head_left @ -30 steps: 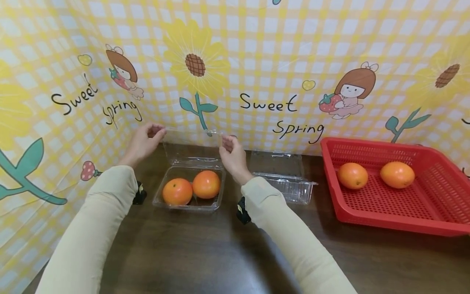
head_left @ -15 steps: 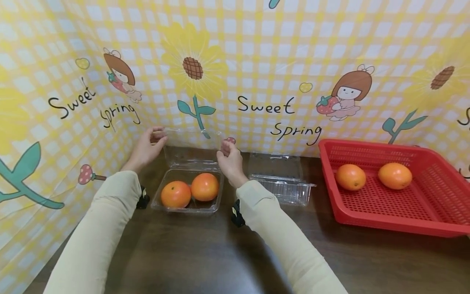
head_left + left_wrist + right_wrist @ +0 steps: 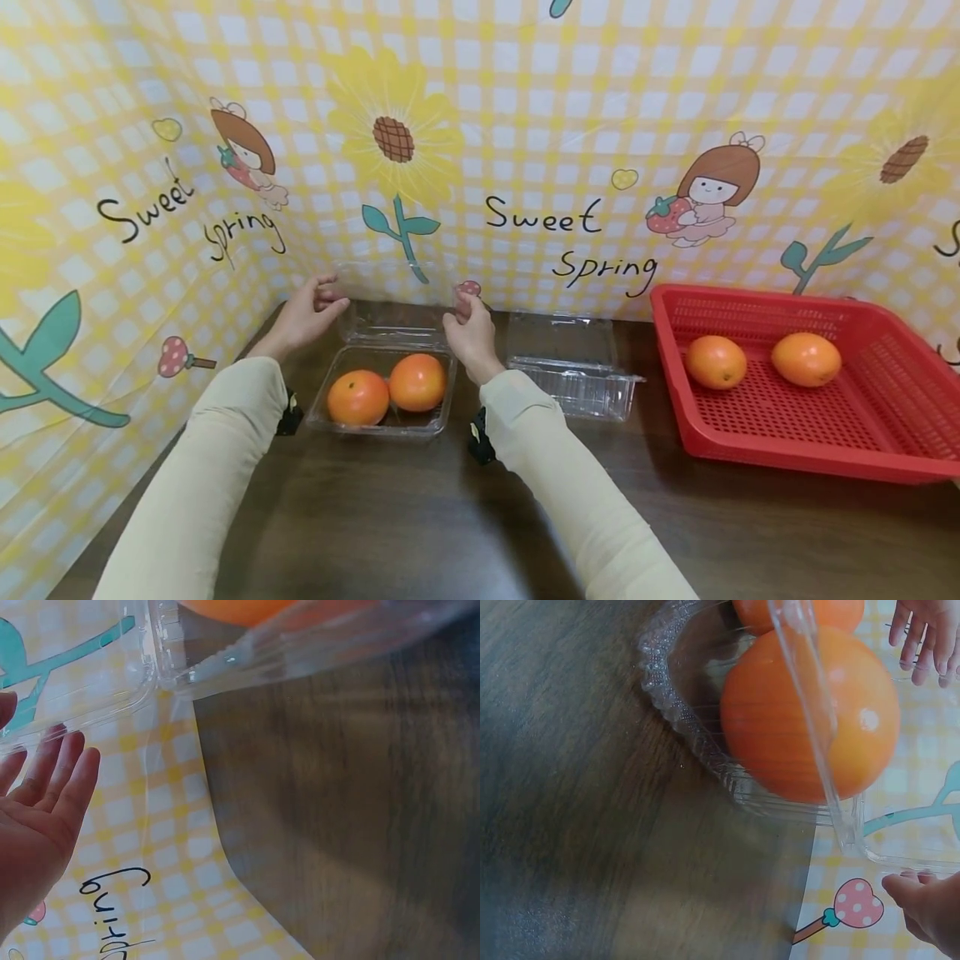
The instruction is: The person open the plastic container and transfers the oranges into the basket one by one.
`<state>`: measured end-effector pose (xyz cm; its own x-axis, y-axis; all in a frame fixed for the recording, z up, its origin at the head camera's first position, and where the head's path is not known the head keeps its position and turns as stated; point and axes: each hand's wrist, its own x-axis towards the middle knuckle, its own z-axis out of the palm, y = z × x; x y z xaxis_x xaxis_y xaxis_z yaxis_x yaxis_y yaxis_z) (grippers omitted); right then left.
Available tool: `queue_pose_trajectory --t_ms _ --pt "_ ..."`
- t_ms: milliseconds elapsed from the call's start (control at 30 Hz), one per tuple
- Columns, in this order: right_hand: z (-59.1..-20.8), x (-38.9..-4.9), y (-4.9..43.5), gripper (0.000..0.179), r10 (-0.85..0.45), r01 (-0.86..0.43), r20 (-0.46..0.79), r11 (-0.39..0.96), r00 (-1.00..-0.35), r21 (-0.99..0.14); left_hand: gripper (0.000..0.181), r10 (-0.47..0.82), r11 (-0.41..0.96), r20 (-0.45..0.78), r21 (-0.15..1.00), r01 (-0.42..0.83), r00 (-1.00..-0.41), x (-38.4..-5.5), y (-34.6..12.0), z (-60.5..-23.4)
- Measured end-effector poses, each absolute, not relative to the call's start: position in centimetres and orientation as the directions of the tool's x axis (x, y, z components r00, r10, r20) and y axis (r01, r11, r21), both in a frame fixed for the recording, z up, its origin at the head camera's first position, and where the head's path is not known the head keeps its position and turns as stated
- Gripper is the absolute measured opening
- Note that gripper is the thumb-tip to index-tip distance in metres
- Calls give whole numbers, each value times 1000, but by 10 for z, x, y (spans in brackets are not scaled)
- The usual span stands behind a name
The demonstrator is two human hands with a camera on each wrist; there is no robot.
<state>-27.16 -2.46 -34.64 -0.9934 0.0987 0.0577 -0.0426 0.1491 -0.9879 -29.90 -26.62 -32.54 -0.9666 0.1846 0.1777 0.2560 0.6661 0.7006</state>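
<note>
A clear plastic clamshell box stands on the table with its lid raised at the back. Two round orange fruits, one on the left and one on the right, sit side by side in its base. My left hand is at the lid's left edge. In the left wrist view, its long fingers lie nearly straight with their tips right at the rim. My right hand is at the lid's right edge, thumb and fingertips close to the rim with the fingers loosely bent.
Right of the box stands a second clear clamshell box, its lid up. Farther right, a red plastic basket holds two more orange fruits, one round and one longer. A yellow checked cloth hangs behind and at the left.
My left hand has moved slightly down and right along the lid's edge, its thumb and fingers now farther apart. The right hand has stayed near the lid's right edge. The view shifted slightly.
</note>
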Motion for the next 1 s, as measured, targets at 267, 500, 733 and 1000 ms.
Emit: queue_pose_trajectory --t_ms 267,500,733,1000 --pt "-351 -273 -24 45 98 43 -29 143 -995 -989 56 200 682 143 690 242 -969 -297 -266 -333" --pt "-354 -272 -22 46 82 87 -76 144 -994 -986 54 225 701 102 674 234 -969 -296 -271 -339" --pt "-355 -273 -23 44 102 94 -81 135 -991 -986 52 230 697 108 676 241 -967 -296 -273 -343" --pt "-358 -271 -22 45 88 138 -127 132 -988 -982 51 233 708 80 669 225 -969 -293 -274 -347"
